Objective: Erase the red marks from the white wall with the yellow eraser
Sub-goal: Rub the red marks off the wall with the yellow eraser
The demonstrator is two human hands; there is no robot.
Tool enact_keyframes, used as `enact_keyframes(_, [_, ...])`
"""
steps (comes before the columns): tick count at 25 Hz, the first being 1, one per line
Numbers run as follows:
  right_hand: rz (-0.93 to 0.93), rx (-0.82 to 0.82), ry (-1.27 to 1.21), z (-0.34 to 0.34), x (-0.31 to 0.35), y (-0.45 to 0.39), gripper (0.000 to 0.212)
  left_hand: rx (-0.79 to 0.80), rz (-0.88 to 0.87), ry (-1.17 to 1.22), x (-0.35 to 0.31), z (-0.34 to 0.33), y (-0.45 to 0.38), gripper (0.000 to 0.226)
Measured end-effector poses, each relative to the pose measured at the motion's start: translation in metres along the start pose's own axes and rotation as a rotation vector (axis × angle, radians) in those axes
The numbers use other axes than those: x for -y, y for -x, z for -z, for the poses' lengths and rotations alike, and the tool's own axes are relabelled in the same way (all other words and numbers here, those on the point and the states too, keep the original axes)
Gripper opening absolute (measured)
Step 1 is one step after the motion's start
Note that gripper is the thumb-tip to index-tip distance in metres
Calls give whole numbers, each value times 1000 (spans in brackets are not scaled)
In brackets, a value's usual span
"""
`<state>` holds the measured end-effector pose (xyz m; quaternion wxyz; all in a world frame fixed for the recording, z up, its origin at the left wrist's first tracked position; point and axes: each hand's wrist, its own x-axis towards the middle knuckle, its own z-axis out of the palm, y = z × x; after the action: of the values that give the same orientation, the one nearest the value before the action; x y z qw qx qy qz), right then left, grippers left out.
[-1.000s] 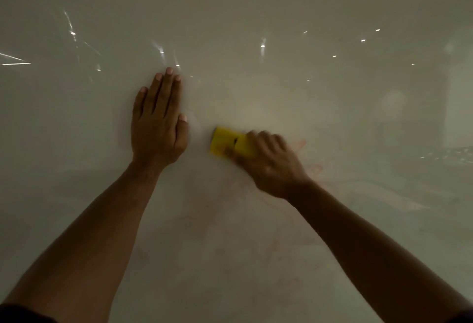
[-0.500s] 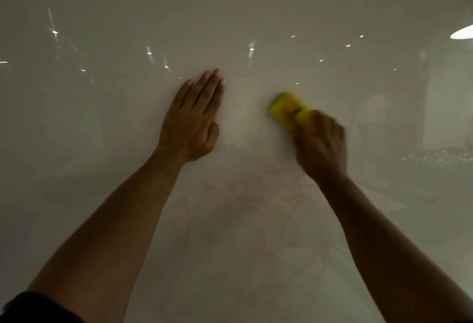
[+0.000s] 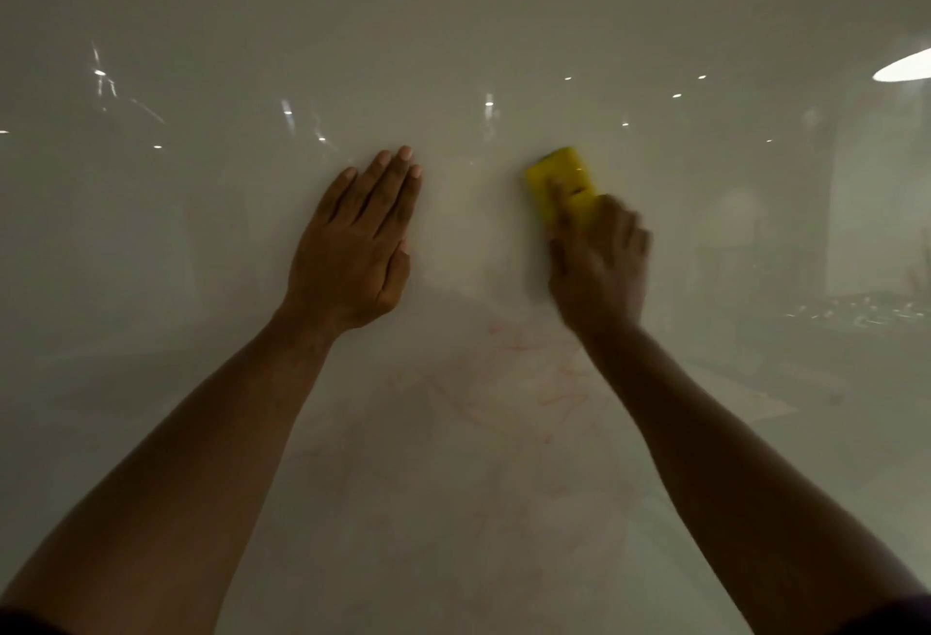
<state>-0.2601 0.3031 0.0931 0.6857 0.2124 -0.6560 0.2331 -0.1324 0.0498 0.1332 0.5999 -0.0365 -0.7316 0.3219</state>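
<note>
The right hand [image 3: 599, 267] grips the blurred yellow eraser [image 3: 561, 181] against the glossy white wall [image 3: 453, 20]; the left hand [image 3: 352, 251] rests flat, fingers straight. Faint red marks [image 3: 544, 382] lie below.

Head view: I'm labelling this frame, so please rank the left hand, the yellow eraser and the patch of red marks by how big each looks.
1. Red marks, a faint patch with unclear edges.
2. Left hand, flat on the wall.
3. Yellow eraser, partly covered by the right hand.
</note>
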Motion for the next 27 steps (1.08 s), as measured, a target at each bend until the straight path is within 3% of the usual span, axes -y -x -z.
enact_keyframes(2, [608,55,-118,-1,20,18,51,1,1,17,0,1,0,72])
enact_keyframes(3, [732,65,-112,0,13,18,53,5,4,28,0,2,1,72])
enact_keyframes(4, [664,59,-99,1,2,17,54,9,17,38,-2,3,3,71])
enact_keyframes(7, [-170,-73,-90,4,-16,32,52,-24,88,48,-9,1,8,69])
enact_keyframes(8, [-208,-71,-88,1,-12,47,48,-35,100,40,-10,0,7,69])
enact_keyframes(9, [-48,-41,-128,-2,-7,65,44,-39,103,31,-11,-1,6,69])
enact_keyframes(11, [451,59,-243,2,-9,94,45,-35,90,14,-11,-3,5,69])
enact_keyframes(12, [570,100,-226,7,-22,98,51,-33,78,7,-12,-3,5,68])
enact_keyframes(13, [523,111,-200,11,-36,98,55,-32,69,2,-13,-4,6,67])
enact_keyframes(16, [-261,-3,-148,14,-44,100,54,-30,54,10,-14,-5,7,66])
enact_keyframes(17, [-308,-31,-125,10,-34,104,54,-27,24,18,-15,-5,5,66])
enact_keyframes(18, [-169,-17,-139,8,-23,107,56,-16,-24,26,-16,-5,3,66])
enact_keyframes(20, [348,89,-230,11,-10,111,59,9,-116,31,-16,-5,-1,66])
enact_keyframes(21, [514,121,-200,15,-17,102,60,15,-134,32,-16,-5,-2,67])
enact_keyframes(22, [530,129,-144,18,-28,86,60,17,-134,33,-16,-4,-2,67])
enact_keyframes(23, [392,110,-87,17,-36,68,61,17,-130,36,-17,-3,-2,67])
enact_keyframes(26, [-416,26,-3,11,-42,7,61,13,-128,43,-17,-3,-1,66])
enact_keyframes(27, [-479,35,-20,8,-33,-7,60,9,-126,50,-16,-2,-2,66])
